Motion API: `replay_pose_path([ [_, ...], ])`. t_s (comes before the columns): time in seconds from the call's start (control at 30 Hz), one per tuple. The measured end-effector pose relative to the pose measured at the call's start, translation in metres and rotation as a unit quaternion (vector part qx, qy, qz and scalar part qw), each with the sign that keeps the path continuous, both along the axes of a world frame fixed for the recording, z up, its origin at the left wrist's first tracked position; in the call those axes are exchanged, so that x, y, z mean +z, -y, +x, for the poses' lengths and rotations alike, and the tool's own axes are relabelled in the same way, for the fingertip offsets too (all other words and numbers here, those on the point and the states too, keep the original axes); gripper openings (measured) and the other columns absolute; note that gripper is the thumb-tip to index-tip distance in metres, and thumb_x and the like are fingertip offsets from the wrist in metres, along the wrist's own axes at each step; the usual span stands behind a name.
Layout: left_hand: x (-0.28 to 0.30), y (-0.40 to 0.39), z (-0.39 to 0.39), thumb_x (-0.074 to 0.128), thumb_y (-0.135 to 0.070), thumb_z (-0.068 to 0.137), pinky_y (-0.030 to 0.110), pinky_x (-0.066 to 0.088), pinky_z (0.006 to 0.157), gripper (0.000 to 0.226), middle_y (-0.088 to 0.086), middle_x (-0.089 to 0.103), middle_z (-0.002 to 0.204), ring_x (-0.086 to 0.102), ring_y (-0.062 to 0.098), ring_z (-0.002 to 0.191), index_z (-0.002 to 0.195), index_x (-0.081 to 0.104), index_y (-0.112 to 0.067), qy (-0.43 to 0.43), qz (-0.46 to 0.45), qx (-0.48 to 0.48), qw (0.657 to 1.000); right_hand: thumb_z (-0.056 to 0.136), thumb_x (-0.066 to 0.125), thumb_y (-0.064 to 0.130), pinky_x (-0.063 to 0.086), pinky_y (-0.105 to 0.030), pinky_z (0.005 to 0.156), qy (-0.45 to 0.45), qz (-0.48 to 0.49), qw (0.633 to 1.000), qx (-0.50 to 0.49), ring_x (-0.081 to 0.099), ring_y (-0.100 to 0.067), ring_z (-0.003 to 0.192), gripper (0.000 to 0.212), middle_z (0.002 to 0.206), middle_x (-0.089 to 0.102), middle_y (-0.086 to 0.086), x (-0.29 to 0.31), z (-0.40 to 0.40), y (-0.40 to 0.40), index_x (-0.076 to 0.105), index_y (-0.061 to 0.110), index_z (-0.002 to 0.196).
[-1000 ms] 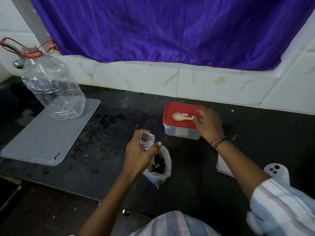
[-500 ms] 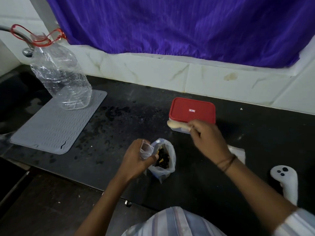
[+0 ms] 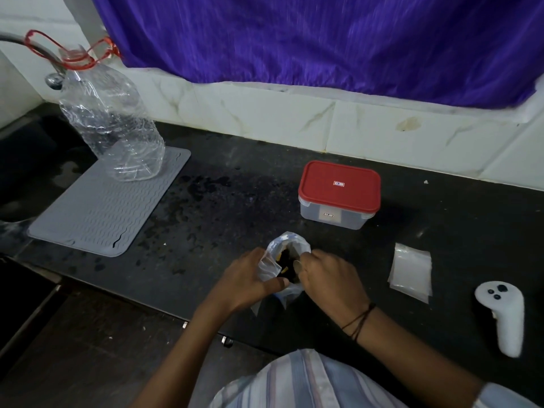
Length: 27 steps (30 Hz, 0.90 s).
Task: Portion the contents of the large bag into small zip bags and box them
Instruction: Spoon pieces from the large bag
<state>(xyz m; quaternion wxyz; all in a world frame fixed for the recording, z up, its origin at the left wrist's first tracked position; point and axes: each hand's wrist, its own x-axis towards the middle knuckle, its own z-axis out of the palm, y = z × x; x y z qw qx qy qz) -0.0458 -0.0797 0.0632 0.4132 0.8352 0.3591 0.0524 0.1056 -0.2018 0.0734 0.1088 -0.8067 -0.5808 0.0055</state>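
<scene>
- A striped shirt (image 3: pixel 309 381) is seen at the very bottom, nearest of all.
- The left hand (image 3: pixel 244 282) is closed on a small zip bag (image 3: pixel 268 266), which is pinched between thumb and fingers.
- The right hand (image 3: pixel 326 278) is closed around a spoon (image 3: pixel 297 265); only a bit of the spoon is seen, poking into the big bag.
- A dark thread band (image 3: pixel 360 319) is worn on the right wrist.
- The big bag (image 3: pixel 290 245) is held between the two hands, touching both. It is open at the top, and dark bits with some yellow are seen inside.
- The bag is stood on the black counter (image 3: pixel 206 231), near its front edge.
- To the right of the hands, a flat pile of empty small bags (image 3: pixel 410 272) is laid on the counter, apart from the hands.
- Farther right, a white controller (image 3: pixel 503 313) is laid down.
- Behind the hands, well apart, a clear box (image 3: pixel 332 216) is stood with its red lid (image 3: pixel 338 185) shut.
- Far to the left, a grey mat (image 3: pixel 100 207) is laid flat, and a crushed clear bottle (image 3: pixel 112 125) is stood on its back part.
- Past the box, white tiles (image 3: pixel 265 113) and a purple curtain (image 3: pixel 323 39) are seen.
</scene>
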Motion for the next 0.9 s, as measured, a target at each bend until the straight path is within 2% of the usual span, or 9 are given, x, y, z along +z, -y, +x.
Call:
replay_pose_path([
  [0.1, -0.002, 0.002, 0.002, 0.063, -0.069, 0.061, 0.032, 0.052, 0.079, 0.063, -0.01, 0.058, 0.103, 0.058, 0.005, 0.091, 0.108, 0.06, -0.027, 0.018, -0.01, 0.009, 1.0, 0.097, 0.048, 0.027, 0.049, -0.026, 0.06, -0.087, -0.018, 0.996, -0.027, 0.057, -0.011, 0.071, 0.017, 0.082, 0.058, 0.004, -0.004, 0.004, 0.0, 0.06, 0.019, 0.088],
  [0.2, -0.006, 0.002, 0.002, 0.066, -0.066, 0.062, 0.032, 0.052, 0.082, 0.061, -0.008, 0.057, 0.108, 0.058, 0.006, 0.096, 0.11, 0.059, -0.029, 0.047, -0.051, 0.018, 0.997, 0.096, 0.051, 0.025, 0.053, -0.029, 0.06, -0.153, -0.003, 0.986, -0.066, 0.056, -0.007, 0.065, 0.02, 0.073, 0.056, 0.007, -0.013, 0.01, 0.002, 0.057, 0.021, 0.078],
  [0.3, -0.018, 0.002, -0.001, 0.072, -0.06, 0.064, 0.046, 0.054, 0.091, 0.057, -0.001, 0.061, 0.113, 0.062, 0.014, 0.103, 0.111, 0.061, -0.029, 0.086, -0.139, 0.042, 0.986, 0.096, 0.053, 0.024, 0.052, -0.025, 0.06, -0.224, 0.011, 0.969, -0.101, 0.057, -0.004, 0.064, 0.019, 0.071, 0.058, 0.008, -0.022, 0.011, 0.007, 0.06, 0.023, 0.079],
  [0.4, -0.028, 0.004, -0.002, 0.075, -0.055, 0.066, 0.054, 0.053, 0.093, 0.055, 0.006, 0.062, 0.114, 0.064, 0.022, 0.104, 0.11, 0.062, -0.024, 0.112, -0.19, 0.052, 0.974, 0.097, 0.051, 0.024, 0.058, -0.029, 0.064, -0.309, 0.03, 0.941, -0.138, 0.064, -0.004, 0.067, 0.018, 0.077, 0.065, 0.006, -0.029, 0.011, 0.012, 0.067, 0.022, 0.091],
  [0.5, -0.032, 0.006, -0.002, 0.076, -0.049, 0.069, 0.051, 0.054, 0.09, 0.054, 0.014, 0.062, 0.109, 0.064, 0.028, 0.101, 0.107, 0.062, -0.013, 0.137, -0.207, 0.056, 0.967, 0.098, 0.051, 0.024, 0.057, -0.025, 0.06, -0.366, 0.053, 0.917, -0.147, 0.065, -0.001, 0.063, 0.018, 0.076, 0.066, 0.009, -0.034, 0.007, 0.017, 0.067, 0.027, 0.092],
  [0.6, -0.034, 0.006, -0.002, 0.075, -0.044, 0.07, 0.039, 0.053, 0.081, 0.053, 0.019, 0.062, 0.103, 0.063, 0.031, 0.097, 0.104, 0.061, -0.006, 0.154, -0.208, 0.061, 0.964, 0.099, 0.05, 0.021, 0.056, -0.019, 0.058, -0.41, 0.065, 0.895, -0.162, 0.065, 0.001, 0.063, 0.017, 0.077, 0.067, 0.009, -0.035, 0.0, 0.019, 0.066, 0.026, 0.099],
  [0.67, -0.035, 0.006, -0.002, 0.076, -0.044, 0.07, 0.034, 0.053, 0.08, 0.052, 0.017, 0.063, 0.104, 0.064, 0.027, 0.096, 0.105, 0.062, -0.008, 0.159, -0.207, 0.061, 0.963, 0.099, 0.05, 0.019, 0.056, -0.02, 0.058, -0.437, 0.09, 0.874, -0.191, 0.066, -0.004, 0.062, 0.017, 0.075, 0.068, 0.005, -0.037, -0.001, 0.019, 0.066, 0.025, 0.098],
  [0.9, -0.042, 0.006, -0.002, 0.076, -0.053, 0.067, 0.042, 0.057, 0.086, 0.05, 0.005, 0.064, 0.107, 0.065, 0.02, 0.099, 0.106, 0.062, -0.025, 0.148, -0.17, 0.082, 0.971, 0.098, 0.051, 0.012, 0.058, -0.03, 0.057, -0.541, 0.154, 0.788, -0.25, 0.067, -0.018, 0.059, 0.019, 0.072, 0.07, -0.007, -0.041, -0.001, 0.02, 0.069, 0.016, 0.095],
])
